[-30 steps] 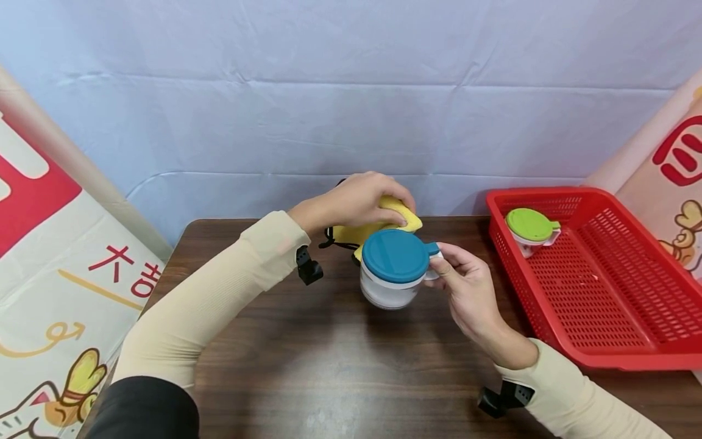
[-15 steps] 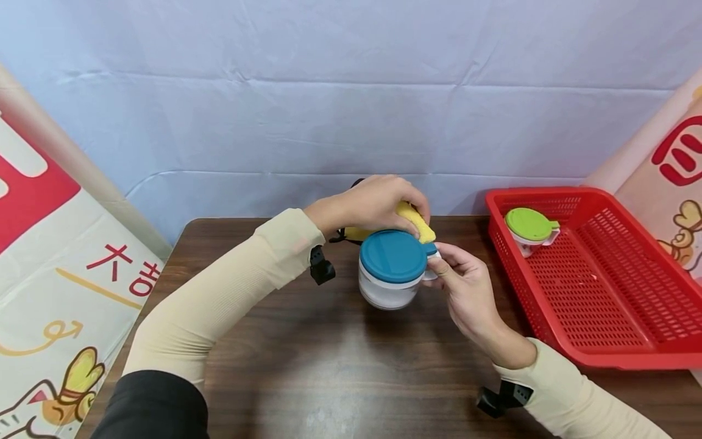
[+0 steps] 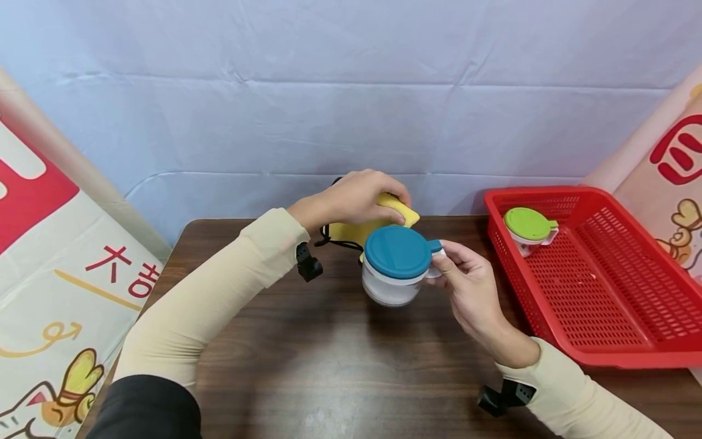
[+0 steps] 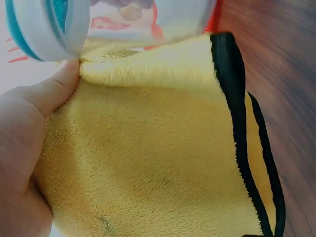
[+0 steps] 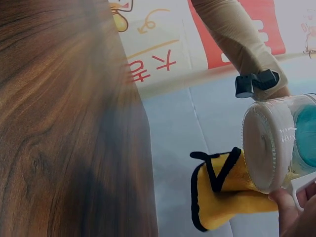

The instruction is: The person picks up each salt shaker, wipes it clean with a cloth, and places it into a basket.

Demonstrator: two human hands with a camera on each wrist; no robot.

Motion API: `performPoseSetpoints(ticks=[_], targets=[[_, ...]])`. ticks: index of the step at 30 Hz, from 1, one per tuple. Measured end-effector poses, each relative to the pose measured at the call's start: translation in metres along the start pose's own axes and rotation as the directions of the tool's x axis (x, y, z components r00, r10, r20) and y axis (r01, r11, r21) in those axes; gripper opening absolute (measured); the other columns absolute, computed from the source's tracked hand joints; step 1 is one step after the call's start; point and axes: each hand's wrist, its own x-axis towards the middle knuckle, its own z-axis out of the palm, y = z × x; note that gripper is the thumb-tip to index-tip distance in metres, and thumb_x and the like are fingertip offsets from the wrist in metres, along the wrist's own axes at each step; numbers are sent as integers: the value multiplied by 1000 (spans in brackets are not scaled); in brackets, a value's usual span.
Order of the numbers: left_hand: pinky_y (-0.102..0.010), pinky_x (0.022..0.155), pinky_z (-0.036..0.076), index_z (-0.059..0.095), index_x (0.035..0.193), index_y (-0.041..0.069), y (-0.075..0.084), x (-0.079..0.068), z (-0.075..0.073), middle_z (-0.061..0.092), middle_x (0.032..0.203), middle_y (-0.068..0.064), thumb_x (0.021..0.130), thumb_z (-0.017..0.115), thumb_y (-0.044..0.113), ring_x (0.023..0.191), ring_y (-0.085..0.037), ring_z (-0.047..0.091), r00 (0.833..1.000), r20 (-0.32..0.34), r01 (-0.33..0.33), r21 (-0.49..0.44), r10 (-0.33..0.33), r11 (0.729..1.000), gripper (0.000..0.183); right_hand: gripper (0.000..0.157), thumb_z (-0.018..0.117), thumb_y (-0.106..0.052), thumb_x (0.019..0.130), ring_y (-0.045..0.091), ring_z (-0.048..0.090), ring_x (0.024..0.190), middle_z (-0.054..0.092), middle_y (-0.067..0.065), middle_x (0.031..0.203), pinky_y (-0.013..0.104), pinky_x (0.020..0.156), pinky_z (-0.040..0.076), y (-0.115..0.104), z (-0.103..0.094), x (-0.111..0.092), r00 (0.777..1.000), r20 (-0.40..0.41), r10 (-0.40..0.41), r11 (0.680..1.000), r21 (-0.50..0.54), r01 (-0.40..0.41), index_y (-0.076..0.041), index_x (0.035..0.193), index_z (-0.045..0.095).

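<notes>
Above the table, my right hand pinches the white handle of a clear jar with a blue lid. My left hand grips a folded yellow cloth with black edging, behind the jar. In the left wrist view the plush cloth hangs from that hand, its upper fold against or just beside the jar's side. The right wrist view shows the jar's round base tipped toward the camera, with the cloth hanging beyond it. Most of my left fingers are hidden behind the cloth.
A red plastic basket stands on the right of the brown wooden table. In its back left corner sits a smaller jar with a green lid. A pale curtain hangs behind the table.
My left hand moves the cloth right along the jar toward its handle, then back left. The jar stays nearly in place in my right hand, rising slightly.
</notes>
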Motion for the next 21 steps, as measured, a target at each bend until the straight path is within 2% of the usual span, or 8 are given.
performPoseSetpoints(ticks=[5,13,21], targets=[[-30,71,45,75,107,21,-9,-13,-3,70,101,8,97,72,33,83,-13,56,1000,-30,10,-7,-10,1000,16,25,63,2,98,9,72,77,77,0,93,27,67,60,-1,-3,0,1000,-17,8,1000,-12,-8,-15,108,77],[-31,73,47,77,111,17,-20,-31,-7,73,107,5,97,72,28,87,-11,61,996,-86,12,-52,-16,999,18,25,63,2,98,10,72,78,77,0,95,27,68,60,0,-6,-1,1000,-25,7,1000,-5,-7,-14,109,77],[-32,74,47,77,112,12,-22,-48,-10,74,108,1,98,72,25,88,-14,61,996,-87,-16,-84,9,996,20,24,64,2,97,9,72,78,77,0,94,26,67,59,1,-7,2,999,-35,-3,1000,13,4,-14,109,78]])
